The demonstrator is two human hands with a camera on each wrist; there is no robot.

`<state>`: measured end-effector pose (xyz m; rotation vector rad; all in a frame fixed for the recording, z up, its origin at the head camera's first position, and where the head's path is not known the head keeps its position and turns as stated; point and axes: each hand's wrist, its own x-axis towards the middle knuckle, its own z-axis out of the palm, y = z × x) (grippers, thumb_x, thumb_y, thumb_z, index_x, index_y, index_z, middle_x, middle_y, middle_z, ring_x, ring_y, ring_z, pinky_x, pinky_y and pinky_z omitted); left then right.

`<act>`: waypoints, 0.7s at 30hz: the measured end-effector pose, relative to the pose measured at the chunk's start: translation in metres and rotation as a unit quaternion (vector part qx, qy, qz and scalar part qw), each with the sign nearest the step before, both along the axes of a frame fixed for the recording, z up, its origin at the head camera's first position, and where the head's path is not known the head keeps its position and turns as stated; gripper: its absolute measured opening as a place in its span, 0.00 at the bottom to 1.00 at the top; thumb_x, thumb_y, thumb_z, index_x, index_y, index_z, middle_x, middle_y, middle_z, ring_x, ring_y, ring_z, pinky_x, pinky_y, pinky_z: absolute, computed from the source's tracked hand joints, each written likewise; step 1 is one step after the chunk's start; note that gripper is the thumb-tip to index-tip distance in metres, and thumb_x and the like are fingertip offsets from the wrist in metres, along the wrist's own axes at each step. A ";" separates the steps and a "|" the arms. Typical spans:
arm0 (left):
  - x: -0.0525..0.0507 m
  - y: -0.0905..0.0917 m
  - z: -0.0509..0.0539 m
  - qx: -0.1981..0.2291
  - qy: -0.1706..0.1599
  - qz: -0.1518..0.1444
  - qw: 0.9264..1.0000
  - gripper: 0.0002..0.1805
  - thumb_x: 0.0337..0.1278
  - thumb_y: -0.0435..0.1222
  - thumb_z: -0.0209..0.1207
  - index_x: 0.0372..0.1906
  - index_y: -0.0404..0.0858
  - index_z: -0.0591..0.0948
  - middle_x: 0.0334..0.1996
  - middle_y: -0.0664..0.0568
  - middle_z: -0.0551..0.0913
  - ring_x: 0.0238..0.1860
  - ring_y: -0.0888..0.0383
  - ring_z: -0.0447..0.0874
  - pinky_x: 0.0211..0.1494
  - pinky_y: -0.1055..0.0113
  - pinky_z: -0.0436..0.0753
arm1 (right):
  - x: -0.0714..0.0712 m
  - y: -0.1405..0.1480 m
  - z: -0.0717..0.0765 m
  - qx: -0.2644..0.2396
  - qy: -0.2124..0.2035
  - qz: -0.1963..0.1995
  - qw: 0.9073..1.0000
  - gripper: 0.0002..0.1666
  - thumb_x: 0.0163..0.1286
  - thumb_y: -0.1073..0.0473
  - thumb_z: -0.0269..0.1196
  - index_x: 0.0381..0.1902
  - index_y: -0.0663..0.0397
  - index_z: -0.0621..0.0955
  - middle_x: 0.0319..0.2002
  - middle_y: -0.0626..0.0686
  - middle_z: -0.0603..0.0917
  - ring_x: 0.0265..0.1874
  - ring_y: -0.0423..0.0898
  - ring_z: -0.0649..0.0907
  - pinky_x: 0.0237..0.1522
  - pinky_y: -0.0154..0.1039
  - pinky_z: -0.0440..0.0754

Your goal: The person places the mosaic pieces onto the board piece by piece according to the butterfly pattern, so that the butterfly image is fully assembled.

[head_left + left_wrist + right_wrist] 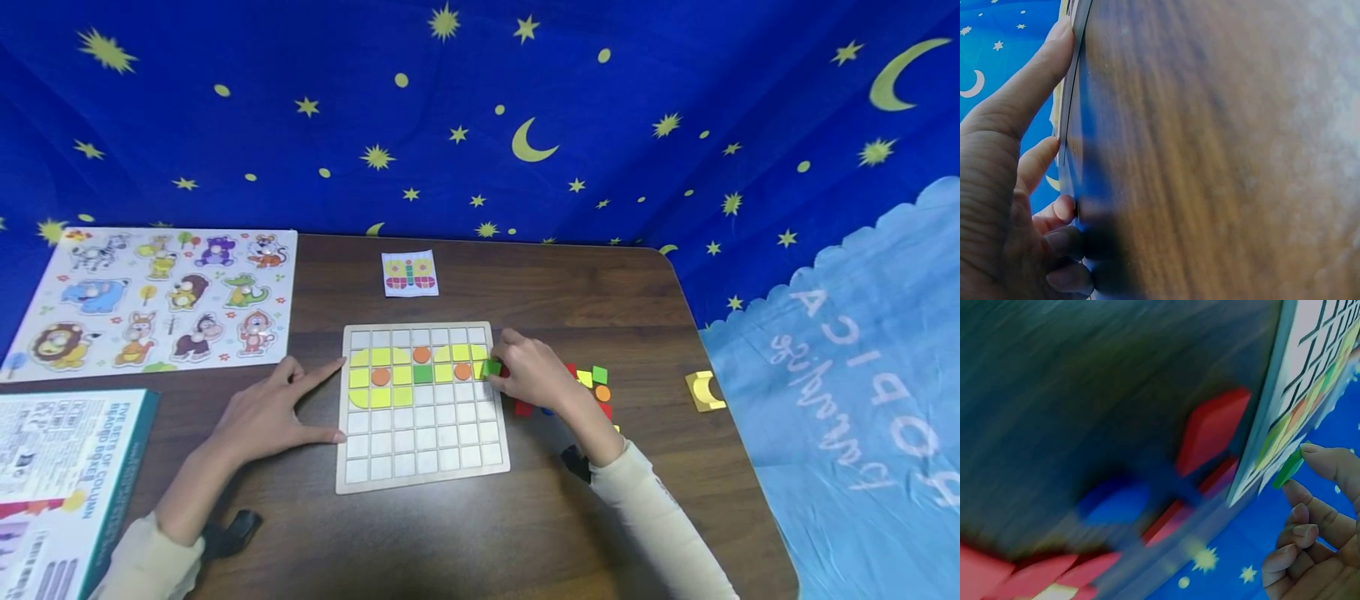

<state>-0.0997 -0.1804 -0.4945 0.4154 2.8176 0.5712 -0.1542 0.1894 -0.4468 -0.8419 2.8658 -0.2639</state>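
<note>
A wooden grid board (450,435) lies on the table, with yellow pieces (381,357), round orange ones and a green square (423,373) in its upper rows. My left hand (258,417) touches the board's left edge with index fingertip and thumb spread apart; in the left wrist view the hand (1007,169) has its other fingers bent. At the board's right edge my right hand (536,375) pinches a green piece (491,367) between thumb and finger. The right wrist view shows this green piece (1289,469) in the fingertips of the hand (1319,531), beside the board.
A butterfly pattern card (410,273) lies beyond the board. Loose coloured pieces (603,392) are scattered around and beyond the right hand. An animal puzzle (161,292) and a box (67,492) are at the left. A yellow piece (703,391) sits near the right table edge.
</note>
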 end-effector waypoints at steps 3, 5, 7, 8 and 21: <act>0.000 0.000 0.000 -0.001 -0.001 0.000 1.000 0.60 0.33 0.78 0.61 0.77 0.58 0.61 0.40 0.50 0.63 0.23 0.58 0.59 0.22 0.65 0.58 | 0.003 -0.012 -0.002 -0.003 -0.010 0.011 1.000 0.18 0.60 0.55 0.73 0.44 0.61 0.87 0.38 0.54 0.80 0.26 0.41 0.75 0.31 0.35 0.75; 0.000 0.000 0.000 -0.001 -0.002 0.001 1.000 0.60 0.33 0.78 0.61 0.76 0.58 0.61 0.40 0.50 0.63 0.23 0.58 0.59 0.22 0.65 0.58 | 0.006 -0.019 -0.003 -0.005 -0.021 0.015 1.000 0.19 0.60 0.55 0.73 0.46 0.61 0.87 0.39 0.54 0.80 0.27 0.41 0.75 0.32 0.35 0.76; 0.000 -0.001 0.000 -0.001 -0.002 0.002 1.000 0.60 0.33 0.78 0.61 0.76 0.58 0.62 0.40 0.50 0.63 0.23 0.58 0.59 0.22 0.65 0.58 | 0.008 -0.025 -0.005 -0.001 -0.027 0.024 0.999 0.20 0.61 0.53 0.73 0.46 0.60 0.87 0.40 0.53 0.80 0.28 0.41 0.76 0.33 0.35 0.77; 0.000 -0.001 0.000 -0.002 -0.001 0.002 1.000 0.60 0.32 0.78 0.61 0.76 0.58 0.62 0.40 0.50 0.63 0.23 0.58 0.59 0.22 0.65 0.58 | 0.010 -0.028 -0.006 0.001 -0.029 0.029 0.999 0.20 0.61 0.53 0.72 0.47 0.59 0.87 0.40 0.53 0.80 0.28 0.41 0.77 0.33 0.36 0.77; 0.000 -0.001 -0.001 -0.003 -0.002 0.002 1.000 0.60 0.32 0.78 0.61 0.76 0.58 0.62 0.39 0.51 0.62 0.23 0.58 0.58 0.22 0.65 0.58 | 0.017 -0.064 -0.010 0.011 -0.009 0.105 0.994 0.15 0.62 0.54 0.70 0.43 0.57 0.87 0.39 0.52 0.82 0.28 0.39 0.76 0.31 0.31 0.76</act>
